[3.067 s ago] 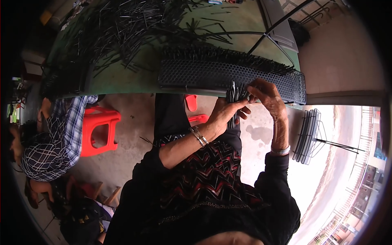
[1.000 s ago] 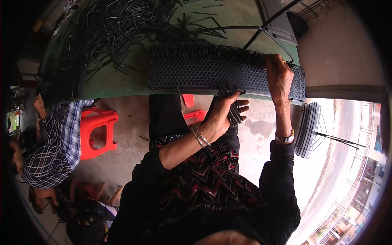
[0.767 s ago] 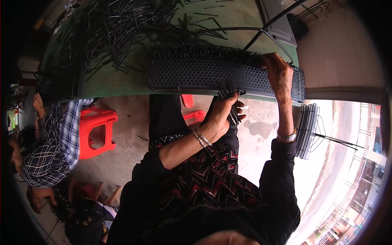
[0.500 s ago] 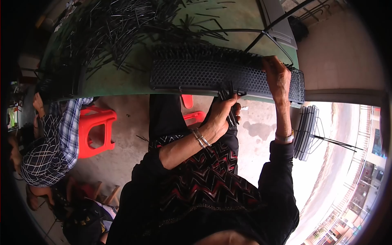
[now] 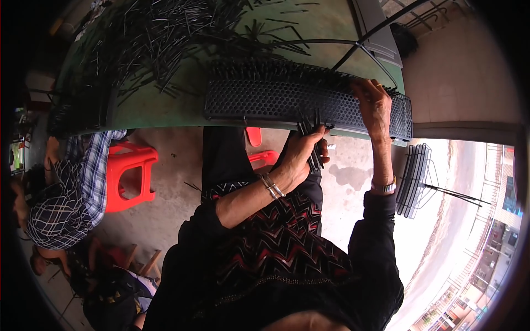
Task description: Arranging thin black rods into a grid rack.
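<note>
A long dark panel full of round holes lies along the near edge of the green table. Thin black strips stand up in dense rows on its far side. My left hand is closed around a bundle of thin black strips, just in front of the panel's near edge. Over the right part of the panel, my right hand has its fingertips pinched together at the far rows. Whatever those fingertips hold is hidden among the dark strips.
Loose black strips are heaped at the far left of the table. A black wire frame rises behind the panel at right. Red stool and a person in a checked sleeve are at left. A grey slatted rack stands at right.
My right hand has shifted slightly left along the far rows. The strips in my left hand are fanned a little differently, and that hand has hardly moved.
</note>
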Available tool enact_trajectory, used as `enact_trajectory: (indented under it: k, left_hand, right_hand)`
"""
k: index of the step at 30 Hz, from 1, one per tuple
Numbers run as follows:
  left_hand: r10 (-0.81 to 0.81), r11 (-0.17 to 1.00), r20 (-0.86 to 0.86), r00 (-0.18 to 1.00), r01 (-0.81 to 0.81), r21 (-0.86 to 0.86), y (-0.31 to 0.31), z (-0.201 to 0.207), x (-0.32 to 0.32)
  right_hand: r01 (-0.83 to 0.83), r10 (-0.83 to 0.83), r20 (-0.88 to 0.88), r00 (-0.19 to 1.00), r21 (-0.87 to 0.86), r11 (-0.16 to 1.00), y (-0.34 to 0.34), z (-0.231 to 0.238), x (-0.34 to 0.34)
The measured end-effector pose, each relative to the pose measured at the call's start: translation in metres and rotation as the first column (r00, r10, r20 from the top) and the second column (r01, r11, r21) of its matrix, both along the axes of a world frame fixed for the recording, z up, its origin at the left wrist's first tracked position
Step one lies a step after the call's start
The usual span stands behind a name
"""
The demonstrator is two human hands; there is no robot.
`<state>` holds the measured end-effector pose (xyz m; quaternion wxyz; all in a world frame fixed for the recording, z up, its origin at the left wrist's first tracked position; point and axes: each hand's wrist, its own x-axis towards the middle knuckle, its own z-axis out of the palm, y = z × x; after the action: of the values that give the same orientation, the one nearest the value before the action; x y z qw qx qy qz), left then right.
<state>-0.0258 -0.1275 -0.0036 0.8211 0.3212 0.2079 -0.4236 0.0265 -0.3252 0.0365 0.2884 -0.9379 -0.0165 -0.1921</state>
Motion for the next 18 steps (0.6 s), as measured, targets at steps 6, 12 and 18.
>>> enact_trajectory:
  k: [6,12,18]
  left_hand:
    - [-0.005,1.0,-0.001,1.0,0.005,-0.012,0.001,0.003,0.001]
    - [-0.006,1.0,0.051,0.999,0.008,-0.023,-0.003,0.004,-0.002]
    - [-0.032,0.999,0.134,0.99,0.03,0.016,-0.002,0.007,-0.002]
  right_hand:
    - [0.151,-0.144,0.062,0.988,-0.138,0.979,0.003,-0.003,-0.002]
    - [0.248,-0.24,0.062,0.969,-0.257,0.934,0.002,-0.003,-0.008]
    - [0.079,0.107,-0.43,0.897,0.394,0.916,0.021,0.017,-0.043]
